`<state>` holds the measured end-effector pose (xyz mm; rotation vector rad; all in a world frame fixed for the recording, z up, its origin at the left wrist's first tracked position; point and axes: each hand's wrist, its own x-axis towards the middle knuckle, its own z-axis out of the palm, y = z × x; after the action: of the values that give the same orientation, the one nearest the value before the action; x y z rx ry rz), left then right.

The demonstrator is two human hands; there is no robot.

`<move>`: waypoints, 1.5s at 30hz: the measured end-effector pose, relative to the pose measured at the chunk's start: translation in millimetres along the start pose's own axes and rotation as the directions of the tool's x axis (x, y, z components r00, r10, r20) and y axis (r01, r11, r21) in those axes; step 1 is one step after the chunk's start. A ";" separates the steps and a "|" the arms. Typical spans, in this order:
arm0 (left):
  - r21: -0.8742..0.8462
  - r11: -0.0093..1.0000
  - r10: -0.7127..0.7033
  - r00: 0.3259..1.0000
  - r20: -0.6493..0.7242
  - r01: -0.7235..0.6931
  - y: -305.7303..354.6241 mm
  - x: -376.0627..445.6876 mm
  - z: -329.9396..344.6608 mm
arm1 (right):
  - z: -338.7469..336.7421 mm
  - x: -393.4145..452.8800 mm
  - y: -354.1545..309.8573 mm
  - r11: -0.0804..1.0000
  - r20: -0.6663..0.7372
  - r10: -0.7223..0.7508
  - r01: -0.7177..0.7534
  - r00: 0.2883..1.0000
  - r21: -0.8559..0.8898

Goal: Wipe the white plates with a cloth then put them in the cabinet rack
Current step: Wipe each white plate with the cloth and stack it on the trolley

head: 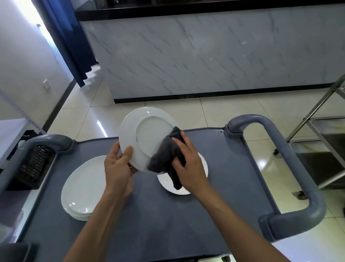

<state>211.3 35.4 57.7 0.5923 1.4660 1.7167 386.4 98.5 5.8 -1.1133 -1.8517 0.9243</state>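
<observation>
My left hand (117, 168) grips the lower left rim of a white plate (144, 131), tilted up above the cart with its underside toward me. My right hand (185, 163) holds a dark grey cloth (167, 156) against the plate's lower right part. Under my right hand another white plate (203, 165) lies flat on the cart, partly hidden. A small stack of white oval plates (81, 189) rests on the cart's left side.
The grey cart top (164, 220) has curved handles at left (44, 141) and right (289, 163). A black crate (34, 164) sits beyond the left handle. A steel trolley (333, 134) stands at right, a marble-fronted counter (212, 51) ahead.
</observation>
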 end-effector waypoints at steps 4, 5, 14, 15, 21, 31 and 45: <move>0.026 0.999 -0.019 0.997 0.068 0.018 0.7 0.6 -7.2 | -15.6 24.3 -2.8 0.999 0.013 0.035 -0.035 0.999 -0.007; 0.036 0.999 -0.024 0.996 0.091 0.021 1.8 0.0 -8.0 | -18.8 31.0 -4.4 0.999 0.005 0.041 -0.041 0.999 -0.015; 0.149 0.989 -0.011 0.976 0.218 -0.022 3.0 -7.8 -4.4 | -23.4 75.4 -32.3 0.997 0.026 0.010 -0.008 1.000 -0.072; 0.159 0.987 -0.005 0.974 0.227 -0.032 3.3 -8.6 -3.3 | -20.4 77.8 -35.6 0.997 0.034 -0.005 0.008 0.999 -0.075; 0.205 0.976 0.025 0.966 0.256 -0.079 5.9 -11.2 -2.6 | -5.4 77.3 -49.2 0.996 0.060 -0.046 0.050 0.997 -0.071; 0.211 0.976 -0.003 0.954 0.299 -0.063 -0.6 -15.5 -6.4 | -6.2 61.6 -42.4 0.985 0.163 -0.107 0.127 0.981 -0.120; 0.051 0.999 -0.005 0.989 0.150 -0.003 4.5 0.4 -4.3 | -16.2 59.6 -21.8 0.981 -0.077 0.153 -0.142 0.985 0.130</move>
<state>206.6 33.1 60.9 0.7322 1.4065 1.6017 373.8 148.5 46.3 -1.2067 -1.6355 1.0442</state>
